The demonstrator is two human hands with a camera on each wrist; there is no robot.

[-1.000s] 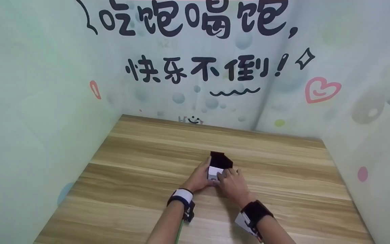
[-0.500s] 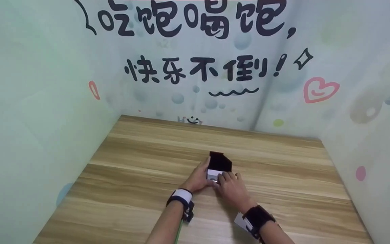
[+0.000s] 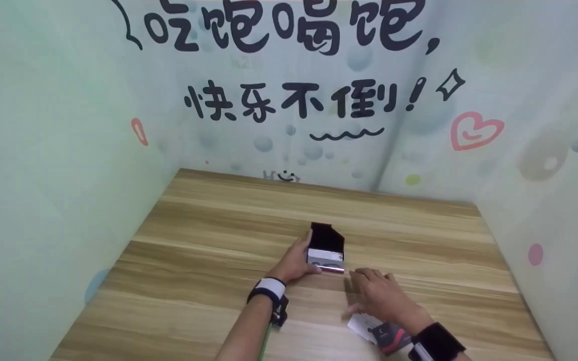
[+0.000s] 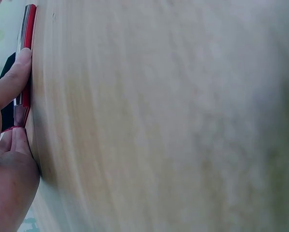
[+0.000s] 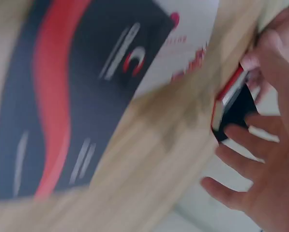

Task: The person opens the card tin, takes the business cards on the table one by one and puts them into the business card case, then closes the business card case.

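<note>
A small card case (image 3: 326,239) stands with its lid up on the table, black inside and silvery at the front. Its outer edge shows red in the left wrist view. My left hand (image 3: 293,263) grips the case by its left side, thumb along the front edge. Apart from the case, my right hand (image 3: 383,297) hovers to its lower right, fingers spread and holding nothing. Under that hand lie a dark grey card (image 3: 392,337) with a red stripe and a white card (image 3: 363,325) with pink print, partly overlapped by the dark one.
The wood-grain table (image 3: 219,220) is bounded by printed fabric walls (image 3: 289,150) at the back and on both sides. Each wrist wears a strapped camera; a green cable (image 3: 266,343) runs beside the left forearm.
My right hand has left the case and moved right and toward me, over the cards, its fingers spreading. The dark card has come into sight. My left hand keeps its place on the case.
</note>
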